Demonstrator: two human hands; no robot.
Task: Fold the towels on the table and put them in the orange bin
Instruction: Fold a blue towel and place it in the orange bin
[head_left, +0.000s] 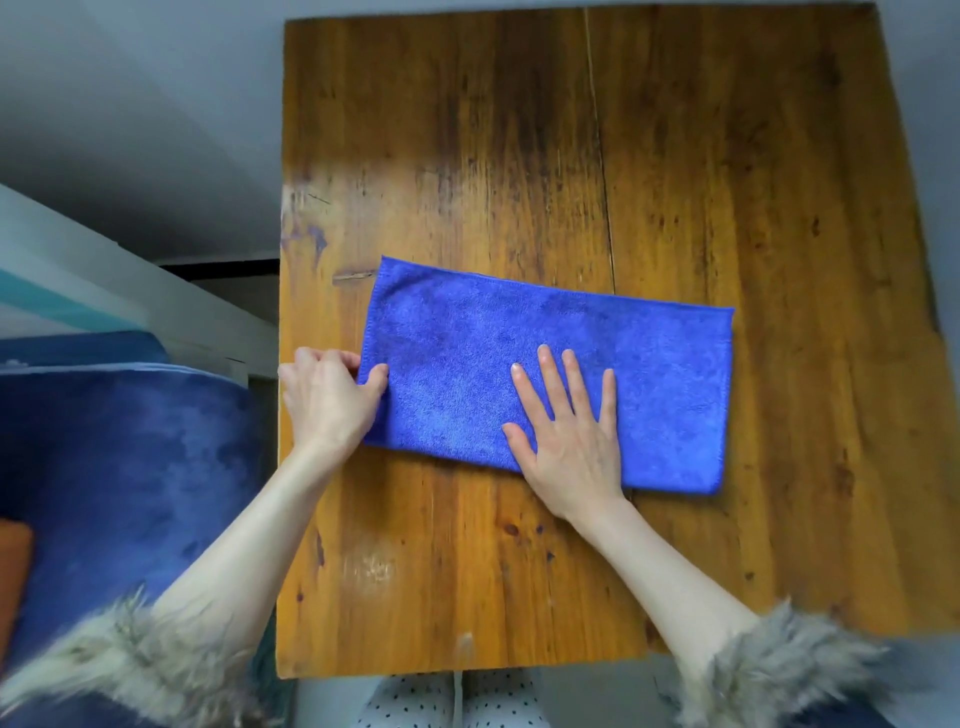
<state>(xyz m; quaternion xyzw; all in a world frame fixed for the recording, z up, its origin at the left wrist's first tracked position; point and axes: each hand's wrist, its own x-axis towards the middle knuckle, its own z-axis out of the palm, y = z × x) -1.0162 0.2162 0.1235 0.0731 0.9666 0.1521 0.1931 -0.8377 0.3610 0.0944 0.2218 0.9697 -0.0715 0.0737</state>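
blue towel (550, 374) folded long, bare table (675, 156) beyond | left hand (327, 400) pinches its left edge | right hand (569, 436) flat, fingers spread | orange shape (13, 571) cut off at left, unclear

Fuzzy matt microfibre towel (550, 374), worn glossy wood table (675, 182), fur cuffs (779, 670)

left fingers (332, 358): tips curled under towel (550, 374) edge, hidden
orange thing (13, 577): cut by left edge, unidentifiable
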